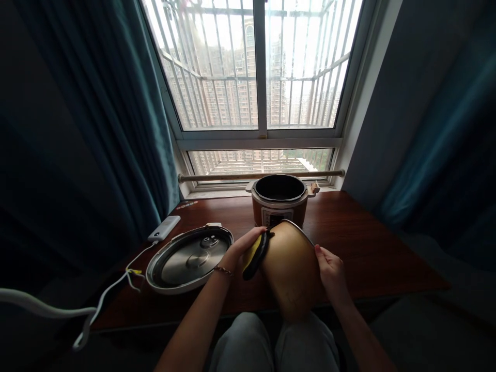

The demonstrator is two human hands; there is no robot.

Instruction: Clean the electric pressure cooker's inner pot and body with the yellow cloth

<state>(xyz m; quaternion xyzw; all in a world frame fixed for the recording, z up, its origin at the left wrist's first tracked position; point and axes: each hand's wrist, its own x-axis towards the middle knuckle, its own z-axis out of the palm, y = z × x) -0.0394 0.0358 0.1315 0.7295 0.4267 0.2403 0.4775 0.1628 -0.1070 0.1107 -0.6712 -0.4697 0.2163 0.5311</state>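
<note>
My left hand is closed round a yellow and black scrubbing pad, which lies against the left side of a gold-coloured inner pot. The pot is tilted, its outer wall turned toward me and its lower end at my knees. Gripping its rim from the right is my right hand, thumb at the edge. Just behind the pot stands an electric pressure cooker body, its dark inside open at the top. The inside of the gold pot is hidden from me.
Left on the table lies the cooker's round lid, inner side up. Beyond it is a white power bank with a white cable trailing left. The wooden table ends at a barred window; blue curtains hang on both sides.
</note>
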